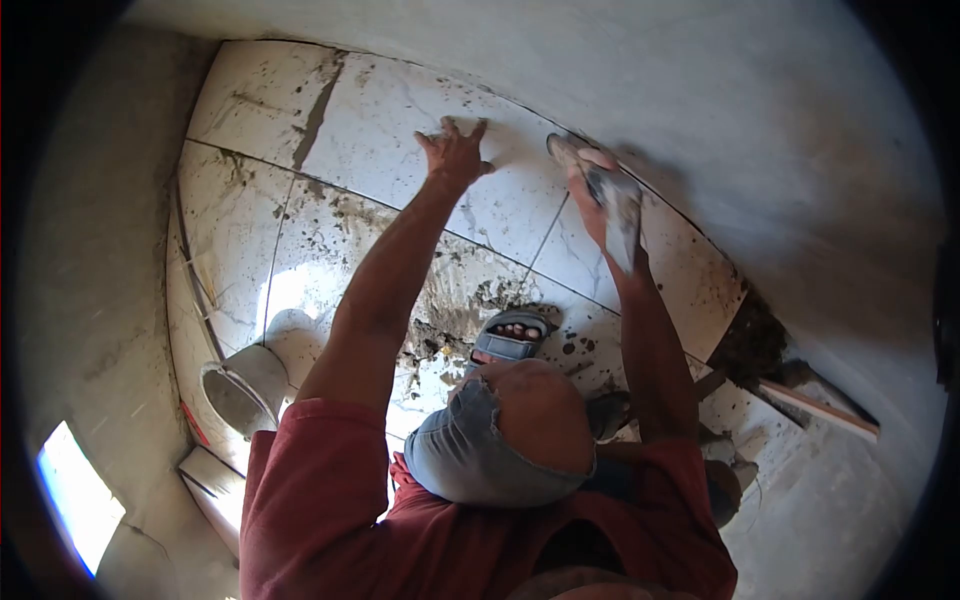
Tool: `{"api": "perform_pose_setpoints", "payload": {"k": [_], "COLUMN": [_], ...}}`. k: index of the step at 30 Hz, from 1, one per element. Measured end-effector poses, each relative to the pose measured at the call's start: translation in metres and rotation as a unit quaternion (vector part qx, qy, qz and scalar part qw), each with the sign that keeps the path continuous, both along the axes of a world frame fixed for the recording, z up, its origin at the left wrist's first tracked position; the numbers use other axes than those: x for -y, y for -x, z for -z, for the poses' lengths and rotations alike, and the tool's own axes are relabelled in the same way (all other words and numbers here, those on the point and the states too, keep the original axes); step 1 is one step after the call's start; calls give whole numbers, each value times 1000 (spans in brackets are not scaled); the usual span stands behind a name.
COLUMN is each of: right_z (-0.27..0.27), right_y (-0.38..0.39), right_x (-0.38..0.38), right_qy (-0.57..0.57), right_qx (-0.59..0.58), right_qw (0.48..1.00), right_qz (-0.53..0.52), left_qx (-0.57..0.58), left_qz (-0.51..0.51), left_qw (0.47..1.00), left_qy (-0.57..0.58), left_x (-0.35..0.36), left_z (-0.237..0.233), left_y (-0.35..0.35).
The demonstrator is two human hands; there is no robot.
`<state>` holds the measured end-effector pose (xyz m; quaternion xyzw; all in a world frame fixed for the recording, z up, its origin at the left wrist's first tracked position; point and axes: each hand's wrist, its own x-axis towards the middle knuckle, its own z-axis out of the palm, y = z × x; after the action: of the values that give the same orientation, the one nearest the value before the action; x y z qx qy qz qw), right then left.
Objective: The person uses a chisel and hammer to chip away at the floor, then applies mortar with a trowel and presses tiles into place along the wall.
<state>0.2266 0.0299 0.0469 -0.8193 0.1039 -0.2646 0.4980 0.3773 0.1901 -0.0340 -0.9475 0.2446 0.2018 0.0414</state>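
My left hand [455, 157] lies on a white marbled floor tile [385, 110], fingers spread and nothing in them. In my right hand [590, 190] is a trowel [624, 218], smeared grey and somewhat blurred. Its blade points back toward me, and the dark butt of its handle is right at the tile near the wall. Dirt and dried mortar speckle the tiles around both hands. A muddy gap [318, 122] runs between two tiles left of my left hand.
A bucket [243, 388] stands on the left by the wall. My sandalled foot [512, 333] rests on dirty tiles below my hands. Bare dark mortar [750, 335] shows at the right, beside a wooden strip [820, 408]. The plastered wall [780, 130] borders the tiles.
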Motion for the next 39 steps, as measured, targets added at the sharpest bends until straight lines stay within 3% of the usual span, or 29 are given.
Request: {"api": "perform_pose_setpoints", "payload": {"k": [2, 5, 7, 9, 10, 11, 12, 13, 15, 17, 19, 21, 22, 23, 25, 27, 29, 31, 33, 35, 37, 38, 39], "right_z": [2, 23, -4, -13, -13, -13, -2, -1, -2, -16, -3, -5, -1, 2, -9, -14, -11, -4, 0, 1, -5, -3, 2], "right_y": [-6, -1, -5, -13, -14, -16, -14, -19, -34, -44, -60, -71, -77, -82, -93, -110, -127, -138, -156, -178, -193, -199, -205], "right_x": [-6, 4, -2, -9, -13, -17, -10, -7, -12, -33, -36, -39, -44, -51, -69, -81, -85, -94, -104, -110, -117, -121, -127], "right_qy": [49, 8, -2, -15, -7, 1, 16, 16, -93, 73, 103, 88, -157, -159, 28, 47, 58, 4, 48, 133, 20, 23, 1], "right_qx": [78, -62, -63, -72, -33, 7, -123, -116, -101, -15, -42, -60, -42, -45, -50, -32, -185, -124, 5, -14, -165, -164, -78], "right_qw": [995, 998, 998, 997, 999, 1000, 992, 993, 988, 997, 992, 989, 977, 974, 996, 993, 977, 987, 992, 980, 977, 977, 989], "right_qz": [37, -12, 12, 30, 18, 8, -20, -25, -69, -23, -59, -98, -141, -154, -61, -100, -88, -98, -117, -149, -132, -133, -126], "left_qx": [6, 11, 92, 145, 164, 217, 225, 235, 263, 244, 224, 223, 230, 233, 224, 201, 195, 180, 186, 189, 171, 162, 163], "left_qz": [-14, -28, -156, -268, -345, -363, -423, -480, -559, -532, -511, -515, -519, -525, -517, -522, -527, -536, -528, -523, -534, -538, -540], "left_qw": [999, 995, 941, 876, 847, 867, 844, 817, 765, 792, 811, 810, 807, 805, 815, 816, 816, 816, 821, 821, 821, 821, 819], "left_qy": [30, 90, 287, 374, 370, 264, 240, 218, 180, 173, 174, 168, 161, 148, 135, 148, 136, 123, 113, 130, 106, 102, 103], "left_x": [-7, -34, -87, -157, -190, -232, -266, -289, -304, -325, -314, -317, -319, -321, -323, -319, -323, -323, -325, -326, -325, -324, -324], "left_z": [5, -1, 26, 28, 31, 43, 49, 49, 40, 55, 40, 44, 48, 51, 50, 41, 44, 49, 51, 48, 47, 46, 47], "left_y": [1, 3, 3, 8, 14, 23, 34, 41, 54, 65, 68, 66, 61, 63, 63, 63, 61, 62, 61, 63, 60, 60, 58]}}
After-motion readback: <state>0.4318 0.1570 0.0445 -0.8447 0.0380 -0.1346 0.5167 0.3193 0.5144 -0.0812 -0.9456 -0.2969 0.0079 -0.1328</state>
